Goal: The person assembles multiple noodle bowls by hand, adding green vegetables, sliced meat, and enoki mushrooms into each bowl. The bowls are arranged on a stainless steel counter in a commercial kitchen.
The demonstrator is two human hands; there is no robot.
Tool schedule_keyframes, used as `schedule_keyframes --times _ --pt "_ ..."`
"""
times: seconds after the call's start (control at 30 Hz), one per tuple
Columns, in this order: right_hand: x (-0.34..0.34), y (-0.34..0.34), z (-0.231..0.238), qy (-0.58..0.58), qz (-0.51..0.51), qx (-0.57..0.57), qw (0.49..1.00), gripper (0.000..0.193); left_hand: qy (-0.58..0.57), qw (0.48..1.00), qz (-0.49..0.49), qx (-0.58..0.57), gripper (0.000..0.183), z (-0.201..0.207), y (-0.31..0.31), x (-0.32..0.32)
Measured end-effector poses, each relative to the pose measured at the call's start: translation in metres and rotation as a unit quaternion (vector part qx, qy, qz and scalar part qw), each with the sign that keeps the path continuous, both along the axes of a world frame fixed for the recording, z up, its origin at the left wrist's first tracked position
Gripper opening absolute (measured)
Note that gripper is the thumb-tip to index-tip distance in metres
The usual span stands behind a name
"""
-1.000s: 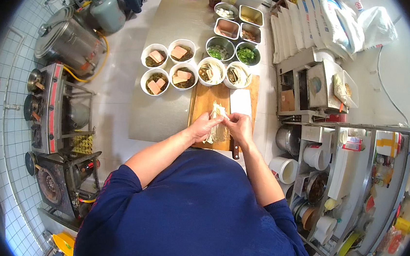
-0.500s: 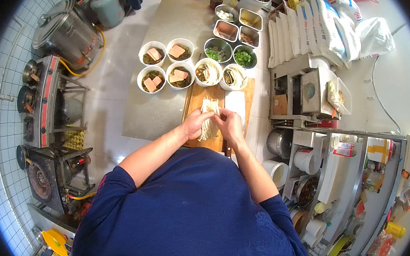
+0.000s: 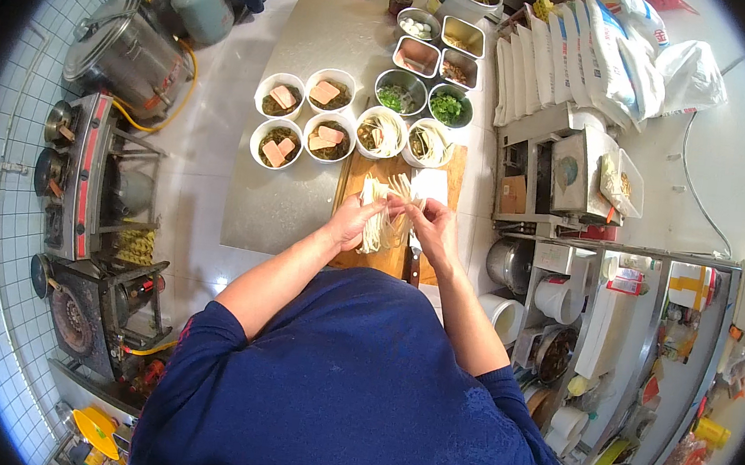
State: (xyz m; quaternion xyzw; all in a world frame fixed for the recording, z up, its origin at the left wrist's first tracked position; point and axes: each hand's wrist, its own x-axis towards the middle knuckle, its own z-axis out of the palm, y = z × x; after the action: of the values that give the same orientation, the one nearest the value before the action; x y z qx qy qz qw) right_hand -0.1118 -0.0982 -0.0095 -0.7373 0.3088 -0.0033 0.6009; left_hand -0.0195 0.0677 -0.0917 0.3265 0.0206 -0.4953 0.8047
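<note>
Over the wooden cutting board (image 3: 355,178), my left hand (image 3: 351,223) is closed on a hanging bundle of pale noodles (image 3: 372,232). Close beside it, my right hand (image 3: 436,230) pinches a second, thinner bunch of noodles (image 3: 398,224), with a narrow gap between the two at the top. A cleaver lies on the board under my right hand; its wide blade (image 3: 431,184) and dark handle (image 3: 413,268) show. Past the board stand two white tubs (image 3: 381,133) (image 3: 430,144) with noodles on top. To their left, several white tubs (image 3: 329,137) hold dark greens and pink slabs.
Metal bowls of chopped greens (image 3: 446,108) and metal trays (image 3: 417,57) stand farther back on the steel table (image 3: 281,211). Stacked sacks (image 3: 574,51) and a metal shelf (image 3: 646,345) line the right. Stoves (image 3: 80,180), a large pot and a gas cylinder (image 3: 203,7) are at the left.
The noodles, together in one bundle before, are now parted into two bunches. My right hand has moved slightly right with its bunch; my left hand stays almost in place.
</note>
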Motion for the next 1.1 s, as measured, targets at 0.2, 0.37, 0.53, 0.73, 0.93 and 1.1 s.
schedule_keyframes --times 0.2,0.37,0.53,0.73,0.93,1.1 --pt "0.005 0.016 -0.001 0.062 0.095 -0.163 0.98 0.031 -0.013 1.0 -0.023 -0.017 0.029 -0.002 -0.006 -0.005" --pt "0.002 0.011 -0.008 -0.003 0.035 -0.02 0.999 0.025 -0.065 0.997 0.012 0.036 0.027 -0.005 -0.007 -0.005" --pt "-0.004 -0.004 -0.014 0.003 0.021 0.098 0.995 0.024 0.043 0.999 0.016 0.022 0.027 -0.003 0.001 -0.004" --pt "0.001 0.008 -0.015 0.01 0.062 -0.015 0.998 0.026 -0.052 0.996 0.01 0.072 0.028 -0.007 -0.003 -0.013" --pt "0.003 0.014 -0.002 0.074 0.131 -0.094 0.984 0.026 -0.175 0.969 0.003 0.172 0.024 -0.003 0.008 -0.015" --pt "0.004 0.009 -0.007 0.06 0.111 -0.049 0.991 0.026 -0.179 0.972 0.021 0.151 0.021 0.005 0.007 -0.012"
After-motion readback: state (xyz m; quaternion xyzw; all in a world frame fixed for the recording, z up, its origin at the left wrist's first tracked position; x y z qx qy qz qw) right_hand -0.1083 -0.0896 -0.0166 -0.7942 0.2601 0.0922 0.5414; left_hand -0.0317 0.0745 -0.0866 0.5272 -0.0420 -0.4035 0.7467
